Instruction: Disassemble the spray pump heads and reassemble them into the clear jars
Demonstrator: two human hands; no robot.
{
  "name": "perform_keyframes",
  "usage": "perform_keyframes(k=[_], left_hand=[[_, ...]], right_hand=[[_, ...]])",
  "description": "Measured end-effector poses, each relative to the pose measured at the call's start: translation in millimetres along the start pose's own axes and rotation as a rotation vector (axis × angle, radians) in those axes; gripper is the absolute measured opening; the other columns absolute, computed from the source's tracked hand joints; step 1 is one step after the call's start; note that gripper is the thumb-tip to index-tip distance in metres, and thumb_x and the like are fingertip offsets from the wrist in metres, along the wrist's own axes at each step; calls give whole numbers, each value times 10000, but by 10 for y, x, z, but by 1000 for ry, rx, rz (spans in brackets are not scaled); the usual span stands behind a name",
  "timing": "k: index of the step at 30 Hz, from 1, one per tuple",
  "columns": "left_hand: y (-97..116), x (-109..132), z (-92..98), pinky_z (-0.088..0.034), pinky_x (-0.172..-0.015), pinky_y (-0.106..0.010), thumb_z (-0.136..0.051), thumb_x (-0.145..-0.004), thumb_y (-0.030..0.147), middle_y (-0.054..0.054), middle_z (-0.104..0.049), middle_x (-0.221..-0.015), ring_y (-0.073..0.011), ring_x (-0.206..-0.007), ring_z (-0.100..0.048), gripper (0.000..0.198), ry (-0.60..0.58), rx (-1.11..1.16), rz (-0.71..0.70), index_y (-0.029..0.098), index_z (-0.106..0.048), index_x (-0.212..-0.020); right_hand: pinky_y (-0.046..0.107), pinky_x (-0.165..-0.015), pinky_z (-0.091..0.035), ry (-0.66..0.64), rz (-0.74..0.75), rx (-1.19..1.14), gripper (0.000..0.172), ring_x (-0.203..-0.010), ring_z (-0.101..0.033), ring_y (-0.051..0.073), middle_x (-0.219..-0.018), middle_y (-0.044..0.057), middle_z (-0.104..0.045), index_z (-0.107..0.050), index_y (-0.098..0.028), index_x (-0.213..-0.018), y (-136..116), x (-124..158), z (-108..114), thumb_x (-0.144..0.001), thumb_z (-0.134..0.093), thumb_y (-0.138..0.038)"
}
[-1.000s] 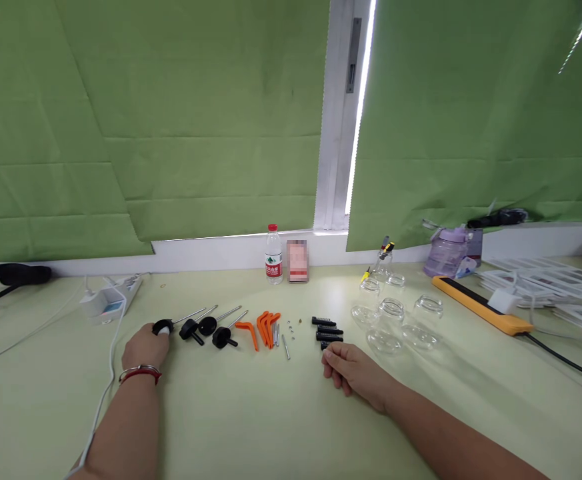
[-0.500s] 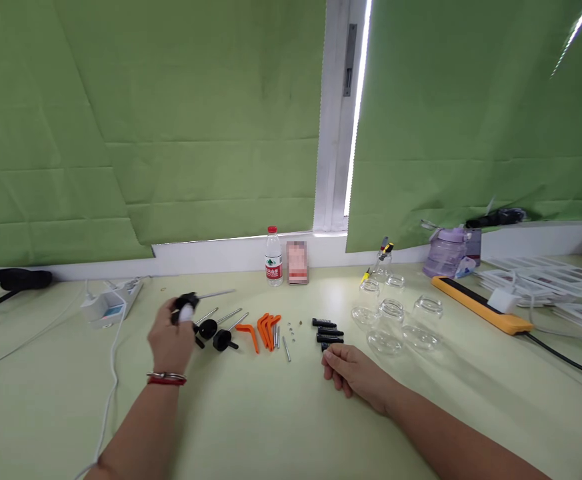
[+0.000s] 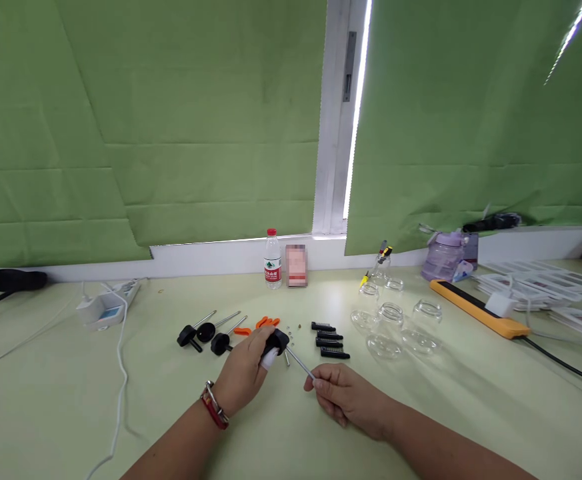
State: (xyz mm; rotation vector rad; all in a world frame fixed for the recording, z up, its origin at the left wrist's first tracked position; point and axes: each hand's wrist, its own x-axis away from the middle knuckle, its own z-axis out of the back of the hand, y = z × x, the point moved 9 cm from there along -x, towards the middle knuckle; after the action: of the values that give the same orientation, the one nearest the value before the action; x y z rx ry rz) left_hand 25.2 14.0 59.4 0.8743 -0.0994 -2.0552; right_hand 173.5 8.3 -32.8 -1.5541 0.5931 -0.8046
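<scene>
My left hand [image 3: 248,370] grips a black cap with a long metal rod [image 3: 281,345], held just above the table near the middle. My right hand [image 3: 341,393] pinches the free end of that rod at its tip. Three more black caps with rods [image 3: 205,331] lie in a row to the left. Orange bent pieces [image 3: 265,323] show just behind my left hand, partly hidden by it. Black ribbed plugs [image 3: 329,339] lie right of the rod, and small screws [image 3: 295,328] are scattered beside them.
Several clear glass jars [image 3: 391,323] stand at the right. A water bottle [image 3: 272,261] and a small box [image 3: 296,265] sit by the window wall. A white power strip [image 3: 105,307] with cables lies left; an orange-and-black bar [image 3: 478,307] and a purple jug [image 3: 443,255] lie right.
My left hand lifted one black cap with its rod from the left end of the row and carried it right to the middle. My right hand moved left and took the rod's tip.
</scene>
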Motion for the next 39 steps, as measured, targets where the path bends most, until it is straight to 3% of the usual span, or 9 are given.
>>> perform_keyframes(k=[4, 8, 12, 15, 21, 27, 33, 39], left_hand=[[-69, 31, -36, -483, -821, -379, -520, -822, 307, -122, -562, -1182, -232, -980, -575, 445, -78, 202, 96, 234, -410, -1247], [-108, 106, -232, -488, -702, -306, -586, -764, 342, -83, -569, -1051, -190, -832, -565, 451, -323, 482, 232, 228, -466, -1184], [-126, 192, -415, -429, -630, -247, -618, -719, 368, -3, -538, -830, -144, -716, -487, 327, -528, 486, 314, 203, -592, -1001], [-155, 241, -495, -375, -569, -223, -629, -696, 402, 27, -490, -735, -120, -637, -423, 294, -618, 421, 329, 193, -616, -902], [-249, 236, -507, -351, -554, -228, -574, -730, 447, 19, -478, -724, -123, -612, -398, 288, -630, 344, 335, 187, -588, -854], [-264, 202, -482, -336, -552, -232, -493, -788, 499, 11, -476, -720, -130, -614, -394, 324, -632, 292, 294, 179, -547, -786], [-261, 223, -477, -330, -554, -228, -492, -792, 519, 14, -458, -717, -131, -618, -383, 338, -657, 291, 303, 181, -517, -792], [-268, 206, -482, -316, -547, -222, -493, -803, 493, 11, -444, -714, -127, -617, -372, 319, -661, 316, 299, 175, -505, -777]], right_hand=[[192, -378, -220, 85, -20, 24, 349, -369, -289, 45, -489, -76, -430, -569, -176, -849, 11, -19, 124, -799, -533, -519], [205, -400, -197, 97, -15, 116, 314, -384, -270, 57, -469, -73, -409, -576, -178, -822, -4, -31, 186, -805, -522, -487], [219, -469, -251, 80, 33, 318, 293, -461, -312, 78, -503, -45, -431, -553, -181, -734, -60, -9, 172, -844, -477, -440], [231, -484, -248, 47, 101, 612, 346, -493, -325, 91, -539, -27, -435, -505, -182, -637, -182, 21, 106, -878, -423, -416], [260, -570, -290, 143, 299, 1181, 227, -673, -508, 154, -752, 30, -598, -594, -207, -766, -569, -41, 80, -878, -451, -344], [275, -641, -338, 264, 225, 1614, 158, -834, -553, 201, -925, 75, -613, -605, -191, -886, -716, -472, 305, -877, -456, -241], [286, -712, -350, 279, 168, 1675, 131, -906, -542, 221, -935, 86, -626, -631, -170, -904, -745, -906, 475, -823, -528, -177], [296, -725, -334, 271, 111, 1720, 162, -880, -556, 216, -868, 89, -654, -664, -168, -791, -692, -1107, 470, -820, -505, -161]])
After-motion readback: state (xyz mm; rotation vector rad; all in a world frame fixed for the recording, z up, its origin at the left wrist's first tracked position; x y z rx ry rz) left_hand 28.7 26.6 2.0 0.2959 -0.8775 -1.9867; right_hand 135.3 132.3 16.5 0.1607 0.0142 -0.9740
